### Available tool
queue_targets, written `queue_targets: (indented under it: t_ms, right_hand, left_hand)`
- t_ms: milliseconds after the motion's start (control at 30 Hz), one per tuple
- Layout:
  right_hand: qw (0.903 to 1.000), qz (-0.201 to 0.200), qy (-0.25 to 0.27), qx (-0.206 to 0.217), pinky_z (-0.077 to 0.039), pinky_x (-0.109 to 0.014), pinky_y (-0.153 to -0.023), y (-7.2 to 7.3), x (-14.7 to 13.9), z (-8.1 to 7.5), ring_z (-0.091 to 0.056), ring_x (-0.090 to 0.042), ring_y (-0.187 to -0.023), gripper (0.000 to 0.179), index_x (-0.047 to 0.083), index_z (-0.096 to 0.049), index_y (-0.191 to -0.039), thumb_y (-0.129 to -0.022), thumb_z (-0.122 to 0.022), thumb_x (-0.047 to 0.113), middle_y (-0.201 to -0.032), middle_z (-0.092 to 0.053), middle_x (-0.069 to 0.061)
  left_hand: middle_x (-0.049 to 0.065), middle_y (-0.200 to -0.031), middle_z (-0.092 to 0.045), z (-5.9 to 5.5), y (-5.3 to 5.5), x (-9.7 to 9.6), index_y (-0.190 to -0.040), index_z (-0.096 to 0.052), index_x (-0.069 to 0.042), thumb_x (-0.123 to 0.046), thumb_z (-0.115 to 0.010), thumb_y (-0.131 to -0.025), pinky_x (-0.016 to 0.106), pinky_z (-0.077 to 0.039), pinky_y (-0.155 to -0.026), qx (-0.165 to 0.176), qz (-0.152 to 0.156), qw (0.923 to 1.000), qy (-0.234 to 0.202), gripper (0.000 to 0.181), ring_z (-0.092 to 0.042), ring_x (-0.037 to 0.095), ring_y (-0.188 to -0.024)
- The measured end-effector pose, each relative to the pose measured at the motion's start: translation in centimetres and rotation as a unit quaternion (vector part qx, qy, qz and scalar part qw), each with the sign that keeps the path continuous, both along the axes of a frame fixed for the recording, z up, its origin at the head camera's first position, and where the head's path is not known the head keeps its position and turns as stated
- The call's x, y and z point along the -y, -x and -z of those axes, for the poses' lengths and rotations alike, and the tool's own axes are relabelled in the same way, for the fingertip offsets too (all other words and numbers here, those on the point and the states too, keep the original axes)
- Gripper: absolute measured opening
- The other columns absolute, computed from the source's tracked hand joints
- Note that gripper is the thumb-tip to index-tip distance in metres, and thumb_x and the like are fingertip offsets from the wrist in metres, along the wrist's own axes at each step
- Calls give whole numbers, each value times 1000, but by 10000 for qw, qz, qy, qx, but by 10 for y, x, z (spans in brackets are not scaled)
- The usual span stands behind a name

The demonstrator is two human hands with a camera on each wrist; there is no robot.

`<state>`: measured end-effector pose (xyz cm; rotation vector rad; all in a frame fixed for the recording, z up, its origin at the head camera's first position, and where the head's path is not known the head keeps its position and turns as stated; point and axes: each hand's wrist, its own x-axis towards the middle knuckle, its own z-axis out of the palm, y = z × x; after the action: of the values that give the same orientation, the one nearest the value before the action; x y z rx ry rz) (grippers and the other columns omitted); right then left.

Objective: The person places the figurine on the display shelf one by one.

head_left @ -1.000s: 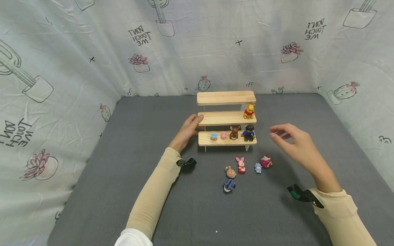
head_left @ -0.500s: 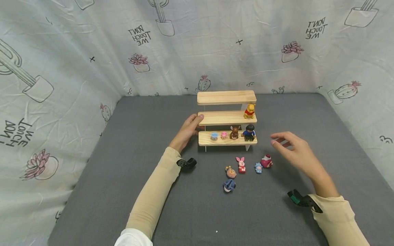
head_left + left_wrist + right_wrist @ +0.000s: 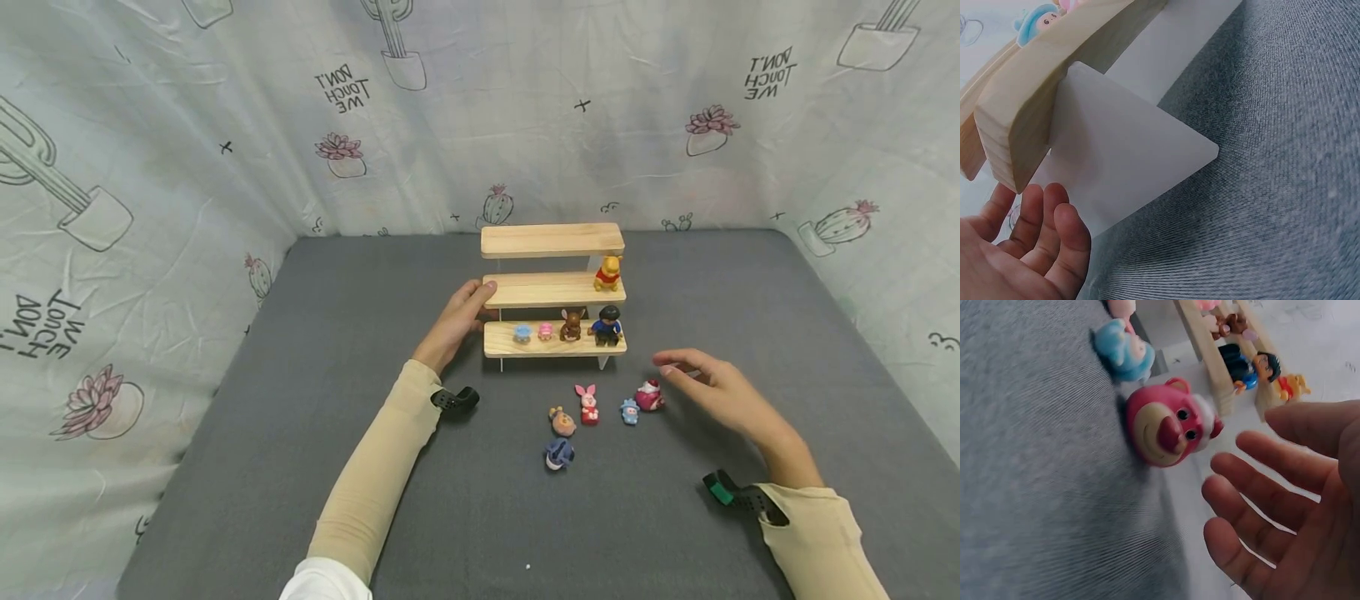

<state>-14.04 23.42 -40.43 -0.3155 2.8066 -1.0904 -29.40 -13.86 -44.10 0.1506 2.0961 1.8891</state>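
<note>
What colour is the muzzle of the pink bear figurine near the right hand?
The muzzle is beige; the right wrist view shows it best.

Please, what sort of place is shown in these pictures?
Probably a tabletop filming corner: a gray cloth surface, a cactus-print curtain behind it, and a small wooden display stand holding toy figures.

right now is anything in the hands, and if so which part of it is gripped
The left hand holds the wooden stand by the left end of its middle shelf; the right hand holds nothing.
</note>
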Motion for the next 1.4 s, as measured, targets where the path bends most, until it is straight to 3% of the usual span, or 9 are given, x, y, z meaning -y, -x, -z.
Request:
queue_targets:
  t_ms: [167,333,833,1400]
  right_hand:
    - [9991,-177,125,361,-48,-19,-85,0,-3,10,-49,16,-108,37,9,-59,-139,-109,-49,28,-135,-65,-15]
    - [9972,-242,279,649,-51,-19,-83,0,-4,14,-53,15,-106,41,6,-56,-140,-108,-51,29,-135,-64,-18]
    - [9974,-146,179,689,-52,-21,-80,0,-2,19,-59,6,-100,40,9,-60,-136,-103,-60,31,-131,-67,-13]
    - [9971,-315,430,551,-47,-24,-61,-2,-2,21,-55,-5,-81,33,9,-64,-130,-98,-68,17,-107,-65,-6]
  left_hand:
    - [9,-118,-61,2,0,0,-135,-53,-12,-57,-51,-100,34,-48,-80,-14,22,10000,5,57,-58,20,-103]
    - [10,-120,-61,1,0,-1,-134,-54,-12,-57,-51,-100,33,-49,-80,-45,55,10000,-25,57,-60,21,-104]
    - [11,-122,-60,-1,-1,0,-136,-53,-11,-55,-50,-101,32,-49,-79,-49,59,10000,-42,56,-61,21,-103]
    - [11,-120,-59,0,-1,0,-135,-52,-11,-59,-51,-99,35,-50,-83,-60,108,9999,-75,60,-59,22,-107]
